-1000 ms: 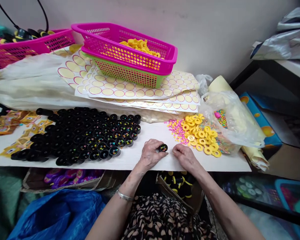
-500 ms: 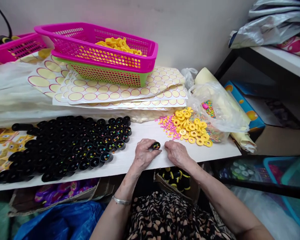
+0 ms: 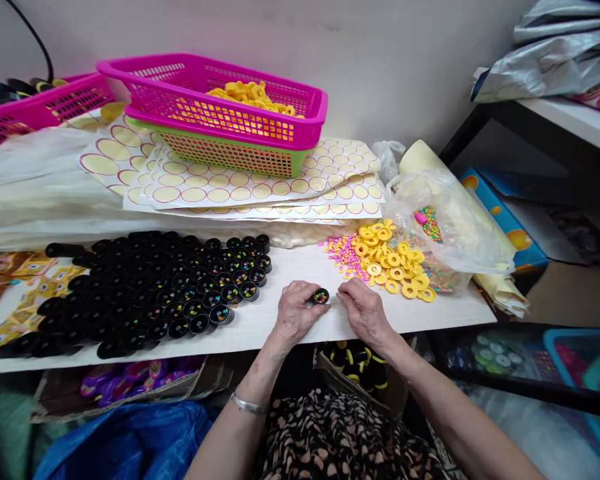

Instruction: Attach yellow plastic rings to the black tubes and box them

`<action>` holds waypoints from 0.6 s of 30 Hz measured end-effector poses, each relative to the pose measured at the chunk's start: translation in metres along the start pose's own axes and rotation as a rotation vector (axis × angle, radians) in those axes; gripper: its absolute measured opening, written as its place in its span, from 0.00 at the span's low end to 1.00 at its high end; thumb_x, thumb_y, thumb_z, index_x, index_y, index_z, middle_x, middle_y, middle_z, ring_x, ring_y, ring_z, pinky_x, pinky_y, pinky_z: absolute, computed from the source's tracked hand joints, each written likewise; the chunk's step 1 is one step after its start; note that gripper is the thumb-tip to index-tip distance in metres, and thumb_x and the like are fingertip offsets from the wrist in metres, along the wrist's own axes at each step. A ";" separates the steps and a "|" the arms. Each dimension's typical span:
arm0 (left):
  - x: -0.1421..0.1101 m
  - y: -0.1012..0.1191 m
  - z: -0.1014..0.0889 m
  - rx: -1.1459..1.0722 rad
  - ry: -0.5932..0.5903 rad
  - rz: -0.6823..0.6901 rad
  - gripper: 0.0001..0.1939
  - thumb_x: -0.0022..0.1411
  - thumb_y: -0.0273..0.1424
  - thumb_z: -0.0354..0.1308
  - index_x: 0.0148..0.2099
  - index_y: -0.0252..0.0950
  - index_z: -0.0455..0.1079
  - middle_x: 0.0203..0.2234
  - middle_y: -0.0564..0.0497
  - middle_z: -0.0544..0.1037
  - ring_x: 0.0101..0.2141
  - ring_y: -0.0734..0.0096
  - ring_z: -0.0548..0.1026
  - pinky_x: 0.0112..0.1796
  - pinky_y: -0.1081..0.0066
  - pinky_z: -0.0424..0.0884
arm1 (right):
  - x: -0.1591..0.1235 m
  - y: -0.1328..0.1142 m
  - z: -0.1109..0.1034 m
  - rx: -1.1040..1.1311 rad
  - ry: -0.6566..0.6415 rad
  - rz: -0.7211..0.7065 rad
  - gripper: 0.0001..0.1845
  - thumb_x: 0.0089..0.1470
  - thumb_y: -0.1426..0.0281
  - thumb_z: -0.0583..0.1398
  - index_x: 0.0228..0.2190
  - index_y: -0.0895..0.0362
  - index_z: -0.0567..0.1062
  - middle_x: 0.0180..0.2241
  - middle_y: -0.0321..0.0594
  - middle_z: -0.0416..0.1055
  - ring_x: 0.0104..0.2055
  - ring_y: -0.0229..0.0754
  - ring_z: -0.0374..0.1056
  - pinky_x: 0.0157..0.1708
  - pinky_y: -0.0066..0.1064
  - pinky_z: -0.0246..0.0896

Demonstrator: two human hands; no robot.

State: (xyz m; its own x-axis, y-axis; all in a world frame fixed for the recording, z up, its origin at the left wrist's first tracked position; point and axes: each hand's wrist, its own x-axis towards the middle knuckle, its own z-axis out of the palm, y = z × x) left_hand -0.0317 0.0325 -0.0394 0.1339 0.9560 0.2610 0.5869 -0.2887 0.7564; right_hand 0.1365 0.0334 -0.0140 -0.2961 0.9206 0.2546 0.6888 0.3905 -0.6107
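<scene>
Over a long white counter [image 3: 290, 263], the left hand [image 3: 294, 312] pinches a round black cup [image 3: 321, 297] holding multicoloured bits [image 3: 322, 299]; just beside, the right hand [image 3: 364, 310] is pressed together, contents hidden.

The room is backed by a plain, pale grey wall [image 3: 395, 73], on which a few faint smudges can be seen near the top. In front of it is set a long white bench [image 3: 293, 267], its front edge slanted slightly across the view. At the right, a shelf [image 3: 575, 117] with a white top is carried on a black frame, and the space beneath is sunk in shadow. Lower down on that side, a dark bar [image 3: 530, 389] is seen crossing at a slant. At upper left, a black cable [image 3: 43, 47] is hung before the wall. The upper room is softly lit; the area under the bench is left dim, and the floor is largely hidden.
</scene>
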 end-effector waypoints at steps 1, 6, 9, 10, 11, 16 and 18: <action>-0.001 0.000 0.000 0.007 -0.001 0.001 0.12 0.48 0.37 0.63 0.36 0.39 0.72 0.28 0.52 0.75 0.35 0.67 0.69 0.38 0.68 0.62 | 0.004 -0.003 -0.001 0.024 0.004 -0.051 0.08 0.55 0.74 0.51 0.29 0.56 0.69 0.29 0.38 0.64 0.33 0.39 0.61 0.34 0.29 0.55; -0.002 0.003 -0.001 0.033 -0.019 -0.004 0.10 0.50 0.34 0.61 0.37 0.40 0.72 0.27 0.54 0.75 0.35 0.68 0.69 0.38 0.68 0.61 | 0.019 -0.016 -0.002 -0.074 -0.113 -0.210 0.11 0.56 0.74 0.51 0.27 0.56 0.71 0.29 0.39 0.65 0.33 0.40 0.58 0.34 0.31 0.53; -0.002 0.005 -0.003 0.044 -0.031 -0.001 0.09 0.49 0.31 0.60 0.37 0.40 0.72 0.28 0.54 0.75 0.35 0.68 0.68 0.39 0.68 0.61 | 0.023 -0.020 0.000 -0.191 -0.178 -0.216 0.12 0.56 0.75 0.50 0.27 0.57 0.72 0.28 0.40 0.65 0.33 0.40 0.56 0.34 0.31 0.51; -0.002 0.005 -0.004 0.048 -0.031 -0.001 0.09 0.49 0.31 0.60 0.36 0.40 0.72 0.28 0.54 0.74 0.35 0.68 0.68 0.39 0.67 0.61 | 0.023 -0.021 0.000 -0.227 -0.200 -0.214 0.12 0.56 0.76 0.50 0.27 0.57 0.72 0.28 0.40 0.65 0.33 0.41 0.56 0.34 0.31 0.51; -0.002 0.006 -0.004 0.051 -0.032 -0.002 0.08 0.49 0.30 0.60 0.35 0.40 0.71 0.28 0.54 0.74 0.35 0.67 0.68 0.39 0.67 0.61 | 0.024 -0.022 0.000 -0.260 -0.221 -0.209 0.12 0.55 0.76 0.50 0.27 0.57 0.72 0.28 0.40 0.64 0.33 0.41 0.55 0.34 0.31 0.51; -0.002 0.003 -0.003 0.021 -0.023 0.007 0.05 0.50 0.28 0.58 0.33 0.39 0.71 0.27 0.53 0.74 0.35 0.67 0.69 0.39 0.67 0.61 | 0.029 -0.032 0.004 -0.407 -0.317 -0.248 0.11 0.52 0.79 0.50 0.28 0.59 0.72 0.29 0.44 0.65 0.34 0.44 0.55 0.34 0.34 0.50; -0.001 0.002 -0.003 -0.002 0.000 0.020 0.04 0.51 0.28 0.56 0.32 0.39 0.71 0.27 0.53 0.74 0.34 0.67 0.69 0.39 0.67 0.61 | 0.030 -0.037 0.005 -0.448 -0.348 -0.285 0.10 0.51 0.79 0.52 0.30 0.59 0.72 0.30 0.45 0.66 0.36 0.45 0.55 0.35 0.36 0.50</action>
State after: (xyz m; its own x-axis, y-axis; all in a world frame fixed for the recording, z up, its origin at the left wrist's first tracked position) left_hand -0.0328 0.0304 -0.0368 0.1456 0.9502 0.2756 0.5824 -0.3075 0.7525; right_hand 0.0986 0.0463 0.0128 -0.6548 0.7537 0.0563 0.7388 0.6540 -0.1624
